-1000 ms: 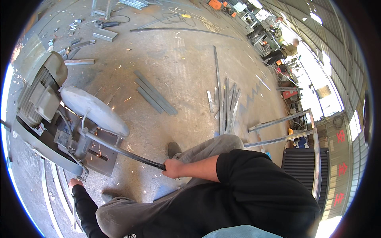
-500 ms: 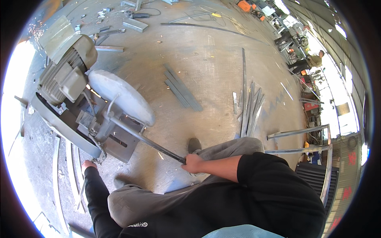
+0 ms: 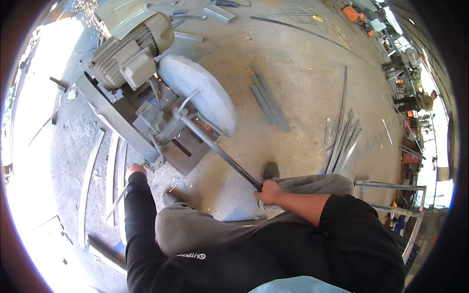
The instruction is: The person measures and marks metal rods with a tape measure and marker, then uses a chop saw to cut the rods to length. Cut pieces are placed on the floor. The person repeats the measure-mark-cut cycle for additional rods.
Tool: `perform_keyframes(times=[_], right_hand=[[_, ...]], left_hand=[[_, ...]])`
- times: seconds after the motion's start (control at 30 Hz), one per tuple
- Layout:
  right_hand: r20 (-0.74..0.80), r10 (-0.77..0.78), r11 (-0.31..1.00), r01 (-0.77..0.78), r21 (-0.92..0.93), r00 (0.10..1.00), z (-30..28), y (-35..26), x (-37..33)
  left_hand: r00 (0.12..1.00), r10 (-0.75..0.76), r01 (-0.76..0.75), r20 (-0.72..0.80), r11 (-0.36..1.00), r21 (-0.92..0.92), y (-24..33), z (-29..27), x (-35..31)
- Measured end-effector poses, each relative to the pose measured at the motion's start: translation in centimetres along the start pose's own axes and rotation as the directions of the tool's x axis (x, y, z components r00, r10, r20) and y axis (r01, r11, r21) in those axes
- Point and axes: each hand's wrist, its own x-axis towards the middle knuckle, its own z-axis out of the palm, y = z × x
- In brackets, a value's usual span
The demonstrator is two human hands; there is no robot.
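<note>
Head camera, and what a sight: a big grey metal cut-off saw (image 3: 168, 129) stood on the scuffed concrete floor (image 3: 303, 156), left of centre, with bright orange sparks (image 3: 90, 14) flying beyond its ribbed grey motor (image 3: 124, 54)! The hands were well apart. The right hand (image 3: 269, 192) was wrapped round the black end of a long grey metal lever (image 3: 222, 153); the left hand (image 3: 136, 169) was down by the near corner of the long grey metal housing (image 3: 119, 128), and whether it gripped anything there, I couldn't tell. Doing this well, to my eye, called for slow, even pressure on that lever, no jerks, left fingers clear of anything turning. Whatever lay beneath the pale rounded metal guard (image 3: 195, 85) was hidden from me.

And the room! Flat dark-grey metal bars (image 3: 270, 97) lay past the guard, a loose fan of thin metal strips (image 3: 342, 141) farther right, pale metal strips (image 3: 111, 180) near the left hand, a rectangular metal frame (image 3: 391, 185) at the right, and far off, a co-worker (image 3: 424, 101) beside cluttered equipment.
</note>
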Motion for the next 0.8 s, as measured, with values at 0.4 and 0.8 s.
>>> perform_keyframes(times=[0.4, 0.8], right_hand=[[-0.033, 0.025, 1.000, -0.025, 0.009, 0.999, 0.9, 0.9, 0.8], [-0.018, 0.008, 0.999, -0.007, 0.035, 1.000, 0.7, 0.9, 0.8]], left_hand=[[0.999, -0.020, 0.020, 0.025, 1.000, -0.004, 0.6, -1.4, -1.0], [0.999, -0.037, 0.039, 0.031, 0.998, -0.041, 0.6, -2.5, -1.9]])
